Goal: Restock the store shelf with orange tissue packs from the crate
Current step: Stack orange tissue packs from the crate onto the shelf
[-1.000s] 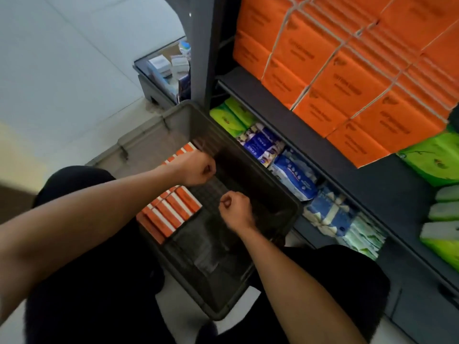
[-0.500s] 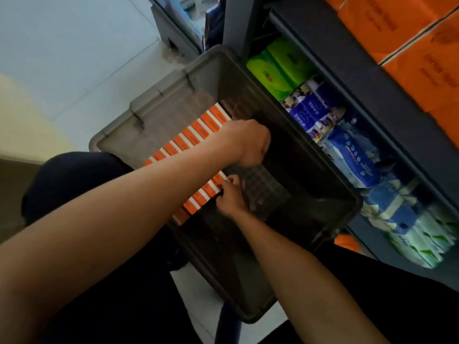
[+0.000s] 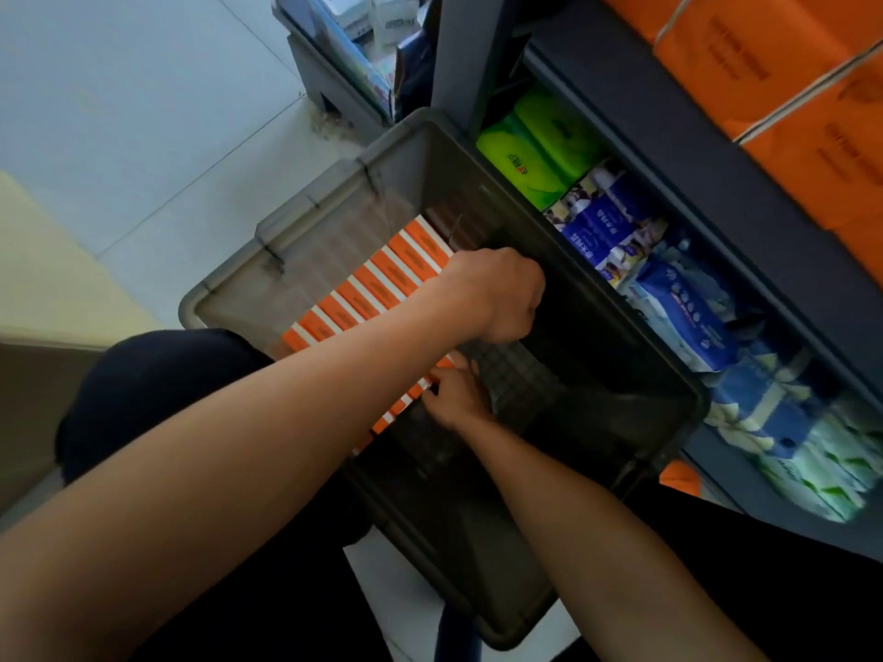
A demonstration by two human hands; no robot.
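Orange tissue packs (image 3: 382,284) with white edges stand in a row along the left side of a dark plastic crate (image 3: 688,403). My left hand (image 3: 501,293) hovers over the crate by the far part of the row, fingers curled under into a fist with nothing visible in it. Lower in the crate, my right hand (image 3: 454,389) touches the near packs of the row with its fingertips. Bundles of larger orange tissue packs (image 3: 788,88) sit on the shelf at the upper right.
The dark shelf board (image 3: 669,150) runs diagonally right of the crate. Below it lie green packs (image 3: 540,145) and blue and white packs (image 3: 678,308). A grey display stand (image 3: 344,74) with boxes is beyond the crate. My dark-clad knees flank the crate on the pale tiled floor (image 3: 119,112).
The view has tilted down toward the crate. Both hands moved down from above the crate; my right hand reached left onto the near packs, my left hand slid right over the row.
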